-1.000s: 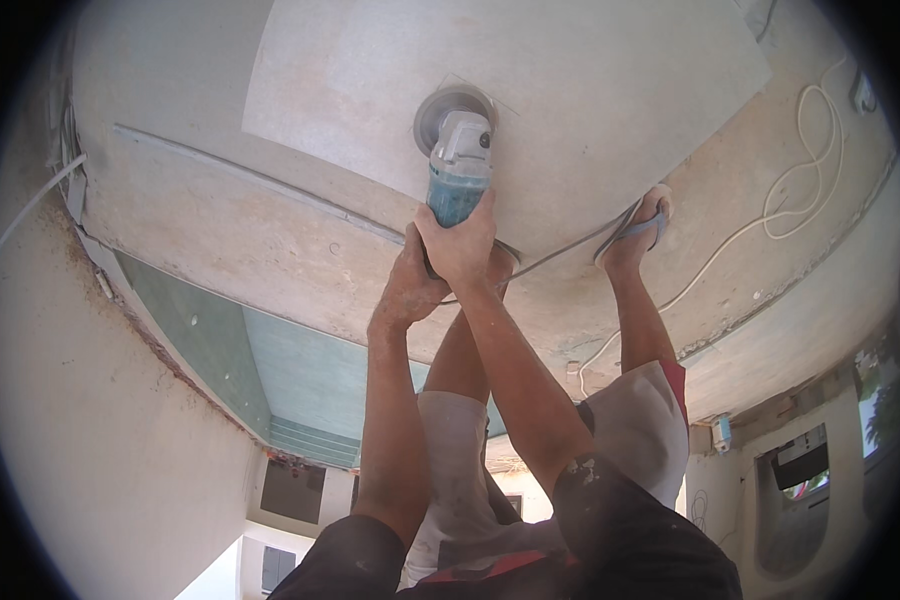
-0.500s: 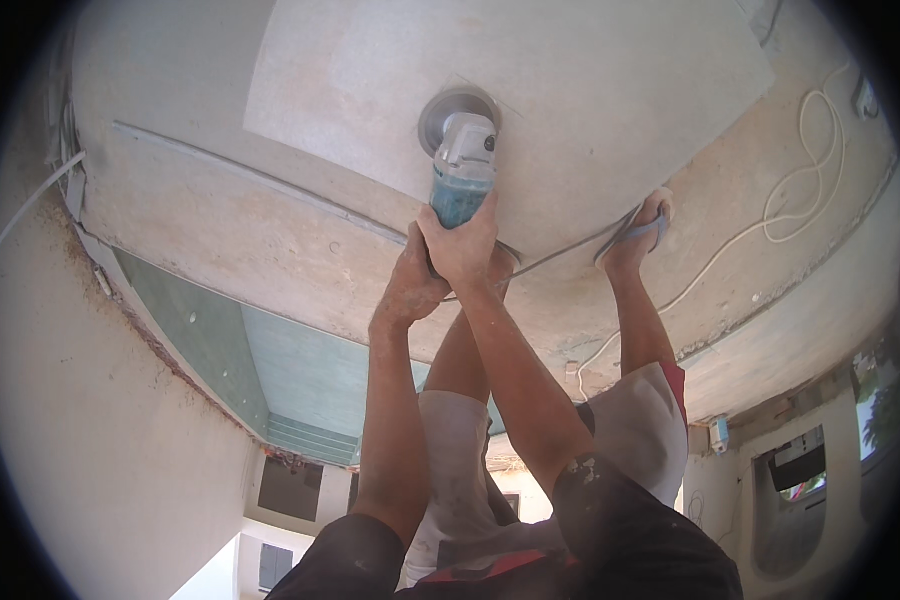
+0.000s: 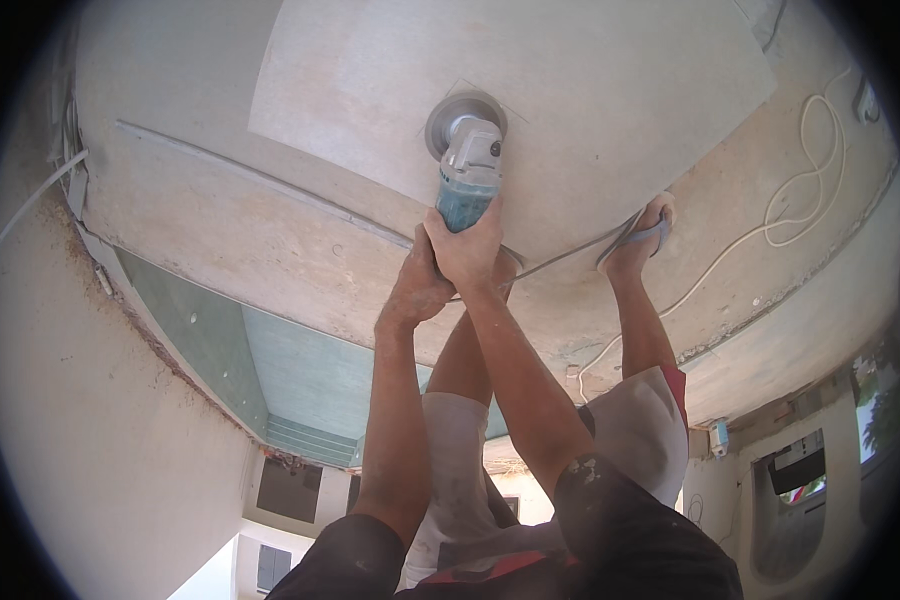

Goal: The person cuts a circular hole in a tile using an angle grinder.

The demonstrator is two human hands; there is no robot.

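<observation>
Both of my hands hold a teal and grey angle grinder [image 3: 469, 185], its round disc [image 3: 450, 112] against or just above a large pale tile [image 3: 620, 100]. I cannot tell whether the disc touches. Thin drawn lines meet in a corner at the disc's far side. My right hand [image 3: 469, 245] wraps round the grinder's body just behind the teal housing. Behind and to the left, my left hand [image 3: 417, 287] is closed round its rear end, which the fingers mostly hide. A dark cord [image 3: 580, 243] runs right from the grinder, past my sandalled foot [image 3: 650, 232].
A long thin bar [image 3: 260, 176] lies left of the tile on the dusty floor. Loops of white cable [image 3: 820, 180] lie at the right. Beyond the floor's near left edge is a recess with blue-green walls [image 3: 310, 350]. A pale wall [image 3: 80, 400] rises at the left.
The grinder and both hands sit slightly further right in the picture, and the tile has shifted a little too. A bit more of the drawn lines shows beside the disc. The grip is unchanged.
</observation>
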